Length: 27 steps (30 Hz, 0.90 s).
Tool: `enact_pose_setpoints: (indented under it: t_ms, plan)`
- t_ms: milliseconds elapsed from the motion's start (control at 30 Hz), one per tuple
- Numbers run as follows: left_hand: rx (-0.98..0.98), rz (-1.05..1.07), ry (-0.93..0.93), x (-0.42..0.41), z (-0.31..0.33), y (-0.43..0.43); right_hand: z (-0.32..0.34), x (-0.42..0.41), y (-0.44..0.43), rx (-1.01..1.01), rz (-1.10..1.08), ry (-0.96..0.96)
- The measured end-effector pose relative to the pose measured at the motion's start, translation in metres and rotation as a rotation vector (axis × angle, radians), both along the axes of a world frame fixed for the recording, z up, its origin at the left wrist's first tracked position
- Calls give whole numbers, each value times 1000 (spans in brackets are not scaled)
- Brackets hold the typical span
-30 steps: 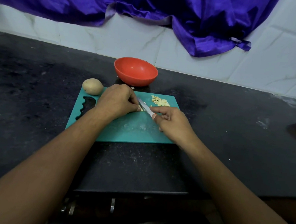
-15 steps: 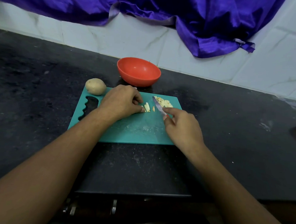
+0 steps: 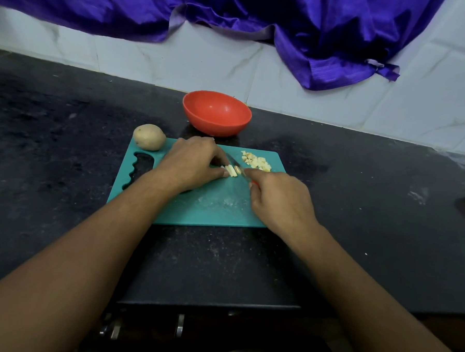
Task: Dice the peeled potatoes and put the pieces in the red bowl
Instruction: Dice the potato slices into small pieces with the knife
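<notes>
At the left of centre in the frame, 1 whole potato sits on the far left corner of a teal cutting board, which lies on a dark counter. Just right of it, the left hand rests on the board with its fingers curled, the thumb and fingertips pinching a small bundle of potato strips. Beyond the board, above this hand, the red bowl stands on the counter near the white tiled wall. The knife lies with its blade against the right end of the strips. Further right, in the board's far right corner, a small heap of diced pieces lies apart from the bowl. The right hand has its fingers wrapped round the knife's handle, forefinger stretched along the top. A purple cloth hangs across the top of the frame.
</notes>
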State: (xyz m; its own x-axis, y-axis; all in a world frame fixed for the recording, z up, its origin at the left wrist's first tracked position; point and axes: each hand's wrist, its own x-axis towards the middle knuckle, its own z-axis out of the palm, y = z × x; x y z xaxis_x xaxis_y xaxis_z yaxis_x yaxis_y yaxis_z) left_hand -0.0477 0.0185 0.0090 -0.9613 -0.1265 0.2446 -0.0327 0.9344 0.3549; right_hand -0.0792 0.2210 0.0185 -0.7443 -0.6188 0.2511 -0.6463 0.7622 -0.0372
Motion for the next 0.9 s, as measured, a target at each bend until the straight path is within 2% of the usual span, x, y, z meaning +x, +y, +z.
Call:
enact_pose_setpoints:
  t_ms: [233, 633, 700, 800, 900]
  plan:
    - [-40, 111, 39, -2, 0, -5, -5, -18, 9, -22, 30, -11]
    - [91, 52, 30, -3, -1, 2, -5, -48, 19, 38, 255, 12]
    - [111, 32, 28, -2, -1, -1, -9, -53, 22, -28, 245, -17]
    - [161, -25, 11, -2, 0, -4, -19, -57, 26, -255, 163, -115]
    - [119, -126, -16, -5, -2, -3, -29, -56, 28, -409, 110, -132]
